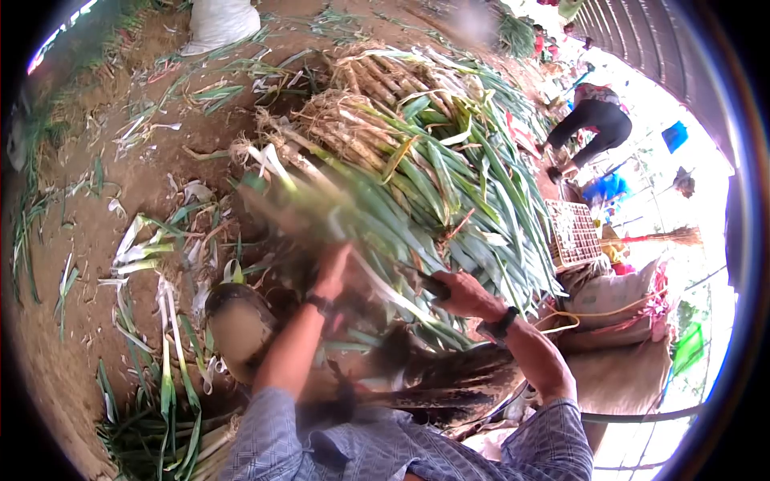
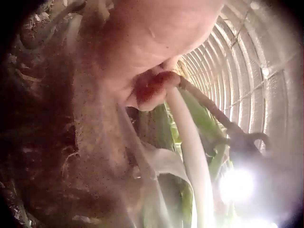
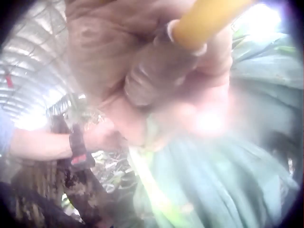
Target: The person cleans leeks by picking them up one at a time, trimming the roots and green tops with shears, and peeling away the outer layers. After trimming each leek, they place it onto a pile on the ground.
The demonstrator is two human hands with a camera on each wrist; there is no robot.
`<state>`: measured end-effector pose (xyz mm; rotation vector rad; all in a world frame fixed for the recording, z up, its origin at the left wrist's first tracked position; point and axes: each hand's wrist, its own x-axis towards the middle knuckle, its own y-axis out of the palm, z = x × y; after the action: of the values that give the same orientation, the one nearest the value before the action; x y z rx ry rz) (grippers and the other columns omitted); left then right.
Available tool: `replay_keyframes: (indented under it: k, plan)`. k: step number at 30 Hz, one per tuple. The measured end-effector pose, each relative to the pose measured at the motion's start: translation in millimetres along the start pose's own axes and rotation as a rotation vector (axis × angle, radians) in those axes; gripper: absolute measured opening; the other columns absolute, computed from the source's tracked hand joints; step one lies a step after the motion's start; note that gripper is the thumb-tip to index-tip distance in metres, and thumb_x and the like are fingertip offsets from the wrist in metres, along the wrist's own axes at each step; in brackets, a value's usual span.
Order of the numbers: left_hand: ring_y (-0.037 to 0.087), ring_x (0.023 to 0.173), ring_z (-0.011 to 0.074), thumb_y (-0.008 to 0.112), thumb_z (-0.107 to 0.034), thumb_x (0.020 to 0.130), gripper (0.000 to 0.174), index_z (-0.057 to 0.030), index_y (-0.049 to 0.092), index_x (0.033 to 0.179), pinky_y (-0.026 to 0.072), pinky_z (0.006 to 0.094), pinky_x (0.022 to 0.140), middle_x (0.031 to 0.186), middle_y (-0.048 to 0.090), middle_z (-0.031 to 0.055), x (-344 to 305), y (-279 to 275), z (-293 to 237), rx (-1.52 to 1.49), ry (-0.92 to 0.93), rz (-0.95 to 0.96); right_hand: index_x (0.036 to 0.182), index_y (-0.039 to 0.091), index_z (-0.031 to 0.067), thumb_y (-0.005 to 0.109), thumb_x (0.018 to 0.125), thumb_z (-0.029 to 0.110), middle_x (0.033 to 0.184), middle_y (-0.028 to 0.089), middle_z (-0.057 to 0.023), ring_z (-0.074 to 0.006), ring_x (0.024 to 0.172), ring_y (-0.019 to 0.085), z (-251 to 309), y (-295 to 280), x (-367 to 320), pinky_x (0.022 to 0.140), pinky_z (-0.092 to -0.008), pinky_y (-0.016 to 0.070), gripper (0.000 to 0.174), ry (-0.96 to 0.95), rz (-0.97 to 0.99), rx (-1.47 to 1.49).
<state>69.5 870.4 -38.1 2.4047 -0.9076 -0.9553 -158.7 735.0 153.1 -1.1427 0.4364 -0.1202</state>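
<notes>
My left hand (image 1: 332, 268) grips a leek, whose pale stalk (image 1: 375, 279) slants down to the right toward its green leaves. In the left wrist view that white leek stalk (image 2: 194, 156) comes out from under the curled fingers. The area just beyond this hand is blurred. My right hand (image 1: 467, 296) holds a dark-handled tool (image 1: 435, 286) pointed at the stalk. Its dark grip (image 3: 154, 71) lies in the palm in the right wrist view, with a yellow hose (image 3: 209, 21) running from its end. Fingers of the right hand lie close to the leek.
A big heap of leeks (image 1: 449, 176) lies just ahead. More leeks (image 1: 168, 385) and peeled scraps lie at left on the soil. A white sack (image 1: 220, 26) stands far left; a plastic crate (image 1: 573, 232) and stuffed sacks (image 1: 613, 301) are at right. Another person (image 1: 593, 120) bends over beyond.
</notes>
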Motion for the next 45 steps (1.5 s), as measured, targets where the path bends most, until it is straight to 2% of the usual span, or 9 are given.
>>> replay_keyframes:
  k: [9,17,21,26,28,31,36,40,45]
  plan:
    - [0.064,0.08,0.0159,0.065,-0.019,0.095,0.015,-0.0091,0.062,0.106,0.0535,0.0329,0.066,0.095,0.068,0.0038,-44,12,-26,-0.074,0.087,0.379,0.108,0.067,0.0128,0.062,0.093,0.016,0.079,0.066,-0.0134,-0.0344,0.07,0.065,-2,-1,-12,0.059,-0.0453,0.0514,0.016,-0.227,-0.367,0.045]
    - [0.067,0.082,0.0185,0.064,-0.019,0.095,0.012,-0.0086,0.063,0.101,0.0569,0.0351,0.065,0.093,0.068,0.0066,-43,9,-38,-0.004,0.138,0.359,0.107,0.066,0.0064,0.069,0.082,0.013,0.08,0.066,-0.017,-0.039,0.074,0.065,5,-14,-25,0.064,-0.0463,0.0515,0.027,-0.255,-0.193,0.052]
    - [0.066,0.084,0.0161,0.057,-0.028,0.1,0.018,-0.0116,0.063,0.102,0.0573,0.0316,0.07,0.091,0.067,0.0025,-12,-3,-58,-0.249,0.197,-0.046,0.109,0.066,0.0075,0.068,0.077,0.01,0.083,0.068,-0.0182,-0.0401,0.077,0.066,-11,-14,-50,0.067,-0.0475,0.0519,0.032,-0.146,-0.118,0.036]
    - [0.061,0.072,0.0172,0.049,-0.036,0.104,0.028,-0.0099,0.058,0.103,0.0562,0.0391,0.064,0.081,0.061,0.0026,-36,10,-120,-0.411,0.428,-0.02,0.107,0.066,0.0106,0.069,0.078,0.017,0.081,0.067,-0.018,-0.0402,0.077,0.065,-38,-24,-77,0.067,-0.0488,0.0507,0.03,0.164,-0.033,0.002]
    - [0.058,0.064,0.0181,0.051,-0.041,0.103,0.032,-0.0104,0.059,0.099,0.0561,0.0422,0.063,0.074,0.058,0.0019,-23,10,-74,-0.337,0.264,0.02,0.102,0.066,0.0105,0.069,0.077,0.021,0.083,0.067,-0.0182,-0.0399,0.079,0.065,-63,-23,-90,0.069,-0.0479,0.0496,0.027,0.289,-0.145,-0.008]
    - [0.049,0.055,0.0161,0.048,-0.051,0.103,0.04,-0.0143,0.055,0.089,0.0513,0.0446,0.056,0.064,0.05,-0.002,5,-4,-10,-0.316,0.163,-0.048,0.096,0.067,0.0079,0.069,0.072,0.022,0.084,0.068,-0.0187,-0.0383,0.084,0.066,-83,-31,-113,0.072,-0.0478,0.0501,0.028,0.414,0.034,-0.126]
    - [0.028,0.047,0.006,0.044,-0.036,0.105,0.027,-0.0197,0.044,0.083,0.0305,0.0267,0.044,0.059,0.032,-0.0075,-48,13,-138,-0.359,0.479,-0.296,0.095,0.069,0.0067,0.069,0.068,0.023,0.087,0.069,-0.0188,-0.0363,0.089,0.066,-110,-26,-138,0.077,-0.0471,0.0508,0.032,0.516,0.205,-0.23]
    - [0.033,0.047,0.0063,0.042,-0.03,0.105,0.02,-0.0124,0.047,0.098,0.033,0.0247,0.039,0.066,0.042,-0.0043,-88,-13,-249,-0.281,0.801,-0.186,0.107,0.068,0.0072,0.07,0.075,0.019,0.093,0.069,-0.0183,-0.0376,0.087,0.066,-75,-54,-130,0.076,-0.0461,0.0514,0.035,0.291,0.021,0.016]
    - [0.039,0.05,0.0103,0.048,-0.033,0.104,0.028,-0.0099,0.05,0.088,0.0349,0.0264,0.041,0.066,0.043,-0.0023,-192,-31,-396,0.117,1.204,-0.585,0.11,0.067,0.0067,0.072,0.079,0.019,0.081,0.066,-0.0164,-0.034,0.072,0.063,-62,-41,-76,0.067,-0.0426,0.0499,0.033,0.053,-0.177,0.126]
